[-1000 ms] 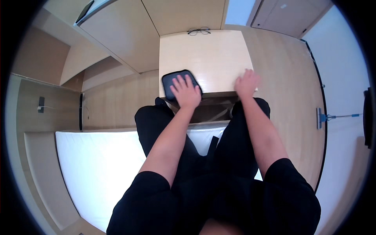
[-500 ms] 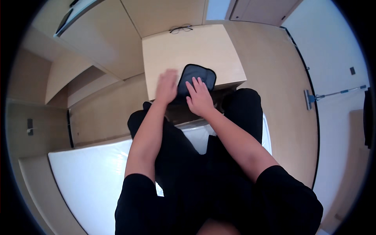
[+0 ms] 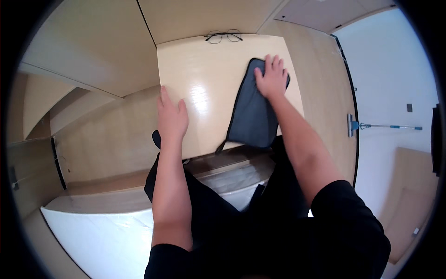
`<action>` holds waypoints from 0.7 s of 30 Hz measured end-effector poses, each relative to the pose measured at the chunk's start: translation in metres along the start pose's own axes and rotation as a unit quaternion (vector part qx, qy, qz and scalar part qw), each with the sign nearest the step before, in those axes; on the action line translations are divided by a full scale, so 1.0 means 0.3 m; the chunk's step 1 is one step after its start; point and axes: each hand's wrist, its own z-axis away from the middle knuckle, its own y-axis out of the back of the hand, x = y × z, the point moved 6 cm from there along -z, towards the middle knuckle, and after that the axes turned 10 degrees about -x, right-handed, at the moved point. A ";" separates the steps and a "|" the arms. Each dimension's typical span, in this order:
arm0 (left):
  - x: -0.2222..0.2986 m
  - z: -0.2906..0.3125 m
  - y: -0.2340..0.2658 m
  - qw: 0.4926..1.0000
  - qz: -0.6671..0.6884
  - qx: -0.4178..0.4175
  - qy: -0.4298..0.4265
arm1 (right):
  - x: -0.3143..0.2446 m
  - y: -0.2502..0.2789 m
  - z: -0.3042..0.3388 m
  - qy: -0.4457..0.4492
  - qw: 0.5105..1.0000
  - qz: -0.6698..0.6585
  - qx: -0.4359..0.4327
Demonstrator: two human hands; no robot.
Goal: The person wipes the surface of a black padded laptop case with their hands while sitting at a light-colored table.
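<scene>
Presently, in the head view, I read the tabletop [image 3: 186, 65] as a dial, with twelve at its far edge and six on my side. The dark grey cloth [image 3: 252, 114] with black edging lies along its right part, slanting from about one o'clock down to between five and six, where a small black loop [image 3: 220, 148] sticks out at the near edge.

I have the right hand [image 3: 272, 83] at roughly two to three o'clock, over the cloth's upper end. Its fingers are spread and stretched out toward twelve, flat rather than curled around anything. The thumb rests on the grey fabric, and the other fingertips reach the cloth's upper right border; whether the longest ones press cloth or bare wood, I cannot tell. Most of the cloth extends below the palm, toward five o'clock.

My left hand [image 3: 172, 121] is near eight o'clock, at the table's left edge, its fingers straight and its thumb held apart. It grasps nothing and is well apart from the cloth; I cannot make out whether it touches the wood.

At twelve sit eyeglasses [image 3: 224, 36]. Beyond the table, a blue-headed mop [image 3: 353, 125] stands toward three, and a white mattress [image 3: 102, 237] lies toward eight.
</scene>
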 end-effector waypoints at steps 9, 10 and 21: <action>-0.063 -0.042 0.029 0.977 0.209 0.031 0.000 | 0.098 -0.063 -0.573 0.058 0.997 0.040 0.028; -0.058 -0.045 0.029 0.982 0.186 0.031 0.027 | 0.126 -0.079 -0.617 0.059 0.997 0.038 0.024; -0.062 -0.057 0.021 0.987 0.147 0.046 0.050 | 0.115 -0.067 -0.355 0.121 0.990 0.040 0.061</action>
